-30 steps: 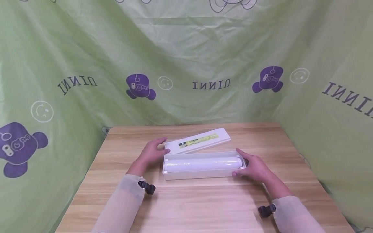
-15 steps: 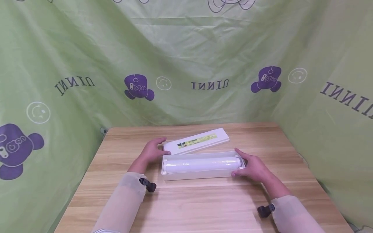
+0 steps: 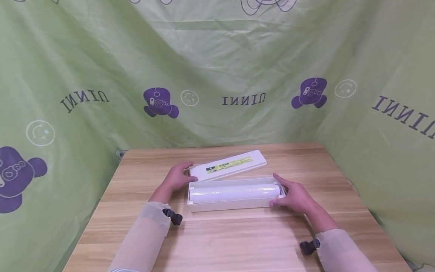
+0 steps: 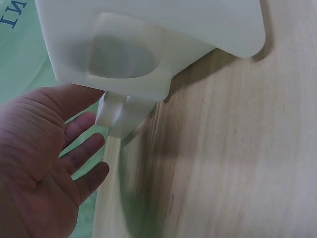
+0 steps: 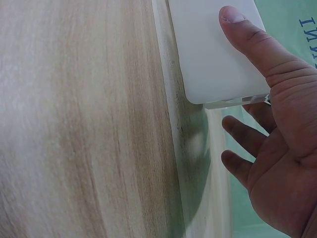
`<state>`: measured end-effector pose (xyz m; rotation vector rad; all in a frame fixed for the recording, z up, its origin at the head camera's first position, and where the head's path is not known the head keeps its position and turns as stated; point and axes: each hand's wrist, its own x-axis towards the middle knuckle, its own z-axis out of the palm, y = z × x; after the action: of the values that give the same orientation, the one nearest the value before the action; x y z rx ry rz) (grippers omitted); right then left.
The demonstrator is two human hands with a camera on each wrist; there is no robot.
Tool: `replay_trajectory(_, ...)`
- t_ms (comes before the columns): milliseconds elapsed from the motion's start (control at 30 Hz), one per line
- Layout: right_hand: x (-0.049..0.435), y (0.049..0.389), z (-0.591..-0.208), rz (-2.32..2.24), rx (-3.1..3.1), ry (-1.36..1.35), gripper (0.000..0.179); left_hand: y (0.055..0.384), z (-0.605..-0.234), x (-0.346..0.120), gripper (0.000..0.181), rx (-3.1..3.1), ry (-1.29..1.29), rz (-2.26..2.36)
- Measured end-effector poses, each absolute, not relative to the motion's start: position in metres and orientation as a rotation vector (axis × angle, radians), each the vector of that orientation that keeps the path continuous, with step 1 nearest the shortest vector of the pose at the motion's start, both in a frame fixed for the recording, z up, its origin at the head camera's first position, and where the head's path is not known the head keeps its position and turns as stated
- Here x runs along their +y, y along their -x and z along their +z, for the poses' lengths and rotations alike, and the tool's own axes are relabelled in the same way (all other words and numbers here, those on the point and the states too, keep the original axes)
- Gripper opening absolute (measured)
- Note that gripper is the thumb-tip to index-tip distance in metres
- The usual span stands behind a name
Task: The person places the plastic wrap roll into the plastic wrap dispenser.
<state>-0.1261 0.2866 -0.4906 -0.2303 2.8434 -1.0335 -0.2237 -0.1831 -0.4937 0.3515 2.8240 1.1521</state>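
Note:
A long white open-topped box stands on the table, seen end-on in both wrist views. Inside it lies a white, shiny roll that looks like cling film. Behind it, at a slant, rests its white lid with a yellow-green label. My left hand spans the lid's left end, thumb at the near corner and index at the far one; the other fingers hang apart from it. My right hand holds the box's right end, thumb on the front wall and index behind.
The wooden table ends just behind the lid. A green curtain with purple bear prints hangs around its back and sides. Small black cameras sit on both wrists.
The head view has shifted very slightly, moving the whole scene a little left in it. Hands, box and lid keep their places relative to one another.

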Motion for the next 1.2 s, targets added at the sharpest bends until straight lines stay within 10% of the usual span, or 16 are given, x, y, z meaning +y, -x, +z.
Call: replay_trajectory(1200,0.284,0.125,-0.489,-1.055,2.835,0.205,0.123,0.242,-0.505,-0.169,0.103,2.768,-0.463,1.068)
